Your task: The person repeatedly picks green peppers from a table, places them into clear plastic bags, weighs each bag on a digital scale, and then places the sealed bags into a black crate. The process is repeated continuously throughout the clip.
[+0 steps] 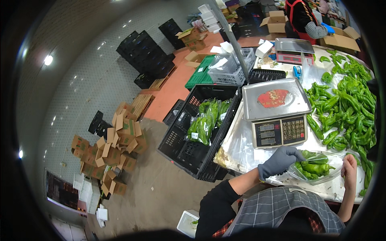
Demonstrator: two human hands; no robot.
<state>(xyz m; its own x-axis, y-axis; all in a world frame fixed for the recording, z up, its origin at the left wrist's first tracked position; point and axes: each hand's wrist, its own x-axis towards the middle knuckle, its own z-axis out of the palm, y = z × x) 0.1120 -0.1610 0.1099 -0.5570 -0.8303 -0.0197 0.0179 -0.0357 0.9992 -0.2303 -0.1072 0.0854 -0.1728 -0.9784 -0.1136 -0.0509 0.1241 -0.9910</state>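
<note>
A clear plastic bag [324, 177] with several green peppers [315, 167] in it is stretched between my hands at the table's front edge. My left hand [279, 162], in a grey glove, pinches one side of the bag. The bare right hand [349, 168] grips the other side, its fingers curled shut. Just beyond the bag stands a digital weighing scale [280, 131]. Its metal pan [250, 101] carries a worn red patch and no peppers. Loose green peppers [349, 105] are heaped along the right of the table.
A black plastic crate [187, 162] left of the table holds several bagged peppers [205, 123]. Flat plastic bags [238, 147] lie left of the scale. A metal post [233, 36] rises behind the crate. Farther back, a person [304, 21] in a red apron reaches into a cardboard box [342, 42].
</note>
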